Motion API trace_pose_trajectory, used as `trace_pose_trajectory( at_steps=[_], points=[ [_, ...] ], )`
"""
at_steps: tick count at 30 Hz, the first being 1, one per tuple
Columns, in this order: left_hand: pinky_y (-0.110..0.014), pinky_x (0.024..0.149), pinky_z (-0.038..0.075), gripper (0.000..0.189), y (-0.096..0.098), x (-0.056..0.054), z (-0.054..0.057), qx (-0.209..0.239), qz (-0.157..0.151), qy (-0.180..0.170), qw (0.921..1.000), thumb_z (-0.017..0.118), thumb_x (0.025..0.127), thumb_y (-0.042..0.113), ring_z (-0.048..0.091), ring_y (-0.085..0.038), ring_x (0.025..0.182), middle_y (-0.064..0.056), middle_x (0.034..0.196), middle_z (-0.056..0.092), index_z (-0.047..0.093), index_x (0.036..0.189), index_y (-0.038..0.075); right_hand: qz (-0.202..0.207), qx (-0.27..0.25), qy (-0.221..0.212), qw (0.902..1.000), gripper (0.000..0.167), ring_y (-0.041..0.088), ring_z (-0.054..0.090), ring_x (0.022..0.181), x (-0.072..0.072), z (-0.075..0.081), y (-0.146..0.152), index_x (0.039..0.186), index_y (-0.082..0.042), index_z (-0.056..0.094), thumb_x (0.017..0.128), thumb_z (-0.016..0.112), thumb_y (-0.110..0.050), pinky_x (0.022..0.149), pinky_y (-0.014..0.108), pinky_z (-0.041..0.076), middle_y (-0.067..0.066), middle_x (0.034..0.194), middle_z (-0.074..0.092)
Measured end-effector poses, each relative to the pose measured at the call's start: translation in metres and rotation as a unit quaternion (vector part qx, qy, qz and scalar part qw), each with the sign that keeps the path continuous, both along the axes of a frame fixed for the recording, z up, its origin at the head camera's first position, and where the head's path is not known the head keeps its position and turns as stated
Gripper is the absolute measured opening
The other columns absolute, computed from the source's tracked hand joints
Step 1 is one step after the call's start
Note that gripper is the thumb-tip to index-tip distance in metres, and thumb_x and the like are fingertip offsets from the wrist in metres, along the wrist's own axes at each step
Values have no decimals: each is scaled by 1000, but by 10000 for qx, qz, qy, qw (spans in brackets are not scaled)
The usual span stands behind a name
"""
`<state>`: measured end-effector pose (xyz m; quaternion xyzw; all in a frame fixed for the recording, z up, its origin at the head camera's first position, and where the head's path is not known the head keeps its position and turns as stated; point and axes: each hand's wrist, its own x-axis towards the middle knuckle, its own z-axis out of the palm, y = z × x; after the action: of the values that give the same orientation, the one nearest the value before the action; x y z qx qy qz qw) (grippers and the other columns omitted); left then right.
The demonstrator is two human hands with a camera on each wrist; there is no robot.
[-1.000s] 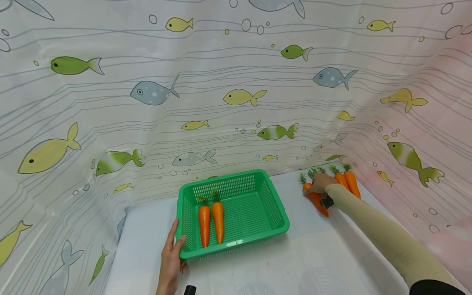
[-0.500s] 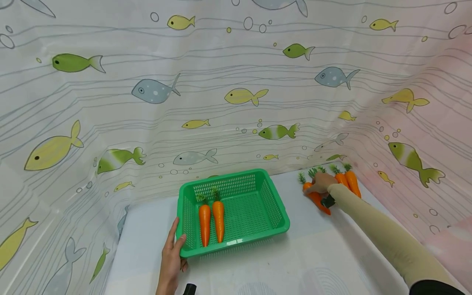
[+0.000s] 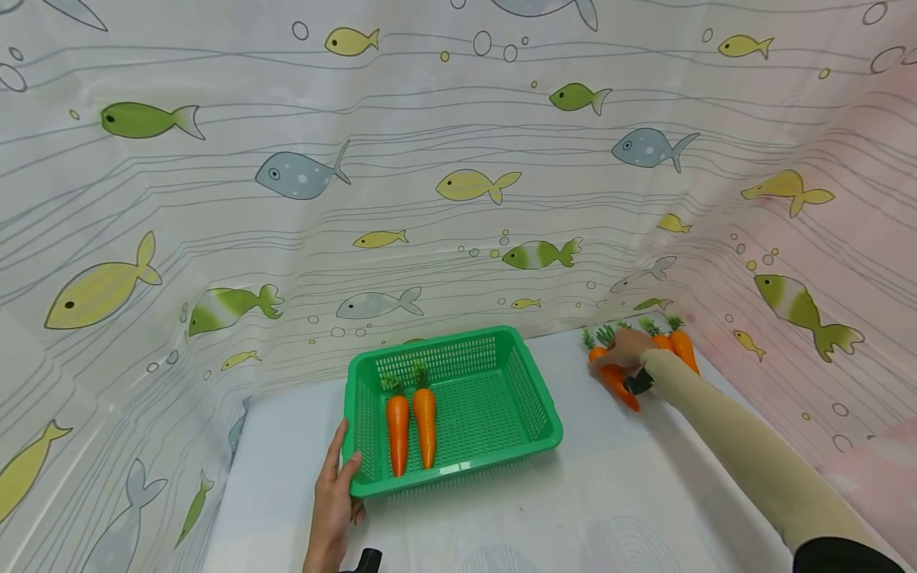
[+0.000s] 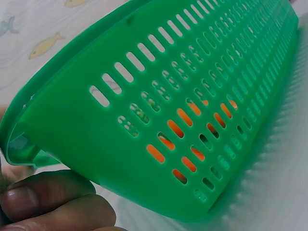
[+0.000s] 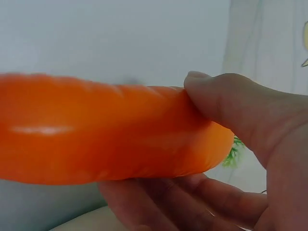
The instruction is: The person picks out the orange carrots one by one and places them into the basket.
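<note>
A green slotted plastic basket [image 3: 487,410] stands on the white table, tilted slightly to one side in the head view. Two orange carrots with leafy green tops, one on the left [image 3: 397,438] and one beside it [image 3: 425,430], lie inside its left half. My left hand [image 3: 331,505] grips the basket's left rim near the front corner, fingers curled beneath the edge. At the back right, my right hand [image 3: 625,352] holds another carrot [image 5: 110,134], thumb on one side and fingers on the other. The hand partly covers that carrot in the head view.
Beyond my right hand lie more carrots [image 3: 684,350], partly hidden by the hand and sleeve [image 3: 731,446]. A fish-patterned sheet [image 3: 458,119] rises behind the table and along both sides. The white tabletop [image 3: 573,509] extends in front of the basket.
The carrot in my right hand has shifted very slightly towards the back, its tip a little higher in view. My left hand and the basket have stayed in place.
</note>
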<state>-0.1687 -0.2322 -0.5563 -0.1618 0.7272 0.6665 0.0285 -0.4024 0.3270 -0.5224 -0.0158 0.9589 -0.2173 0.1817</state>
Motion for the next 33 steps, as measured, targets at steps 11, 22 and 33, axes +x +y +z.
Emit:
trace_pose_trajectory(
  at_steps=[11, 22, 33],
  points=[
    [-28, 44, 41, 58, 0, 0, 0, 109, -14, 66, 9999, 45, 115, 38, 38, -13, 45, -15, 115, 76, 20, 163, 59, 367, -408, 75, 9985, 61, 20, 73, 68, -9, 22, -27, 114, 7, 77, 90, 82, -49, 59, 29, 55, 6, 80, 78],
    [-27, 45, 40, 57, 1, 1, 2, 98, -14, 157, 9998, 46, 115, 38, 37, -12, 45, -18, 110, 76, 23, 163, 60, 727, -1070, 151, 9915, 47, 33, 80, 86, -2, 67, -82, 107, 1, 82, 98, 75, -44, 67, 37, 59, 6, 83, 80],
    [-27, 45, 40, 58, 1, 1, 3, 105, 5, 81, 9999, 47, 114, 39, 36, -12, 45, -14, 101, 76, 22, 163, 60, 725, -1732, 29, 9822, 46, 28, 80, 86, -2, 98, -129, 105, -3, 82, 97, 75, -48, 70, 31, 55, 6, 90, 80]
  ],
)
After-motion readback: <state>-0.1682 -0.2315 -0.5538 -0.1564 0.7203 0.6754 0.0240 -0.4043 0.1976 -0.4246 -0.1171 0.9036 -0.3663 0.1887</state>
